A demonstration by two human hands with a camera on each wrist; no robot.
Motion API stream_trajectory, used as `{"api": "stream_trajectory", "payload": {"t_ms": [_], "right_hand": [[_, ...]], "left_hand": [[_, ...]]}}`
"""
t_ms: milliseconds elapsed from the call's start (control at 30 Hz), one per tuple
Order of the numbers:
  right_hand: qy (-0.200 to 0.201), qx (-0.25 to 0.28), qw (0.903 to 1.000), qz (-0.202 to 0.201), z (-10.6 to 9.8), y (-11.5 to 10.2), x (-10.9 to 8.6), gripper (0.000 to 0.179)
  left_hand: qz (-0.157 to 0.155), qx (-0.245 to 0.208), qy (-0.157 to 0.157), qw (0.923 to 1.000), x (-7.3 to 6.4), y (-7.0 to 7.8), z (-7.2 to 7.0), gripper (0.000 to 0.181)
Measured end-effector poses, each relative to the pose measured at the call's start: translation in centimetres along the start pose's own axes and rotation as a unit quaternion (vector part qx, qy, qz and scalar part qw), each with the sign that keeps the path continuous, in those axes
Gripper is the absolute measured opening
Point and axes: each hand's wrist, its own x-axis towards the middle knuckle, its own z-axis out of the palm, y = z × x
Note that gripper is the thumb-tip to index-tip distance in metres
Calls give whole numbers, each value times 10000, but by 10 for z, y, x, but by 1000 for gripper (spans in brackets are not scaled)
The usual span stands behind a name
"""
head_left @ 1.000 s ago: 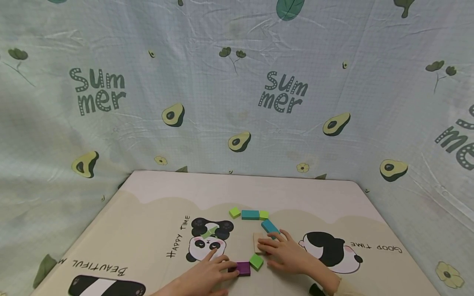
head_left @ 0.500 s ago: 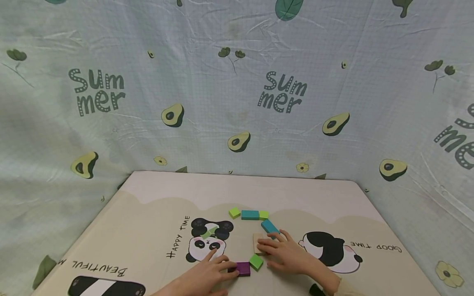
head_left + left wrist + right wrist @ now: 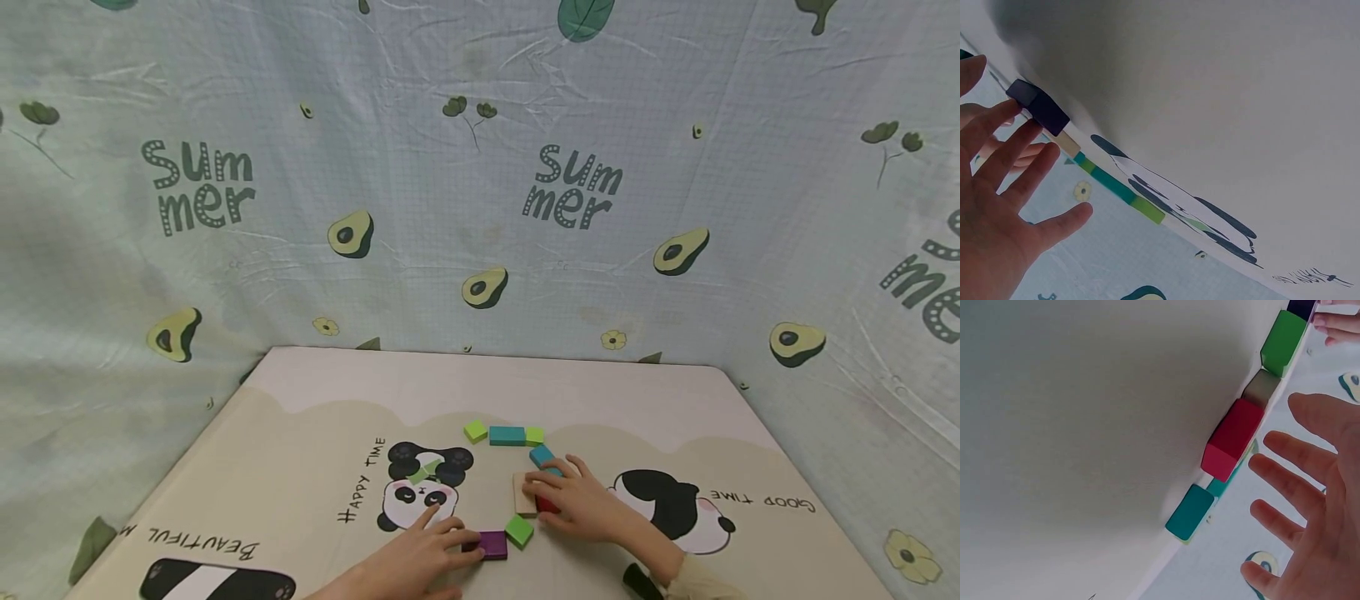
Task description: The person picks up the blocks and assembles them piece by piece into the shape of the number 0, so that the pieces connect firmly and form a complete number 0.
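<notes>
My left hand (image 3: 426,554) lies low at centre in the head view. Its extended fingertips touch a purple block (image 3: 493,545), also seen dark in the left wrist view. My right hand (image 3: 581,504) reaches in from the right, fingers spread over a red block (image 3: 547,505) that they partly cover. In the right wrist view the red block (image 3: 1234,439) shows whole, and the fingers are not curled round it. Against its left side stands a plain wooden block (image 3: 522,497). A green block (image 3: 519,531) sits between the purple and wooden ones. Beyond the right fingers is a teal block (image 3: 542,456), partly hidden.
The blocks curve on toward the back with a lime block (image 3: 534,436), a long teal block (image 3: 507,436) and another lime block (image 3: 476,431). The tabletop (image 3: 322,467) has printed pandas and lettering. A printed curtain (image 3: 420,183) hangs behind it. Something dark green (image 3: 641,581) lies by the right wrist.
My right hand has shifted slightly and its fingers have lifted a little, so the red block beneath now shows. The left hand has stayed at the purple block.
</notes>
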Motion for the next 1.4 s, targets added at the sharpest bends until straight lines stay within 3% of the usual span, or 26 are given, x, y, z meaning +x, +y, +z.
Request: {"api": "stream_trajectory", "payload": {"t_ms": [533,967,1233,1400], "right_hand": [[-96,4,10000,-3,1,3,5,33],[258,-59,9996,82,2,6,1,34],[54,-179,9995,257,2,11,-1,38],[201,-273,9993,158,4,14,-3,37]], "left_hand": [[57,83,101,9999,1,0,-1,42],[-39,-177,-95,9998,1,-1,0,42],[-85,-232,-122,9996,1,0,0,43],[-143,-297,-212,9992,1,-1,0,43]]}}
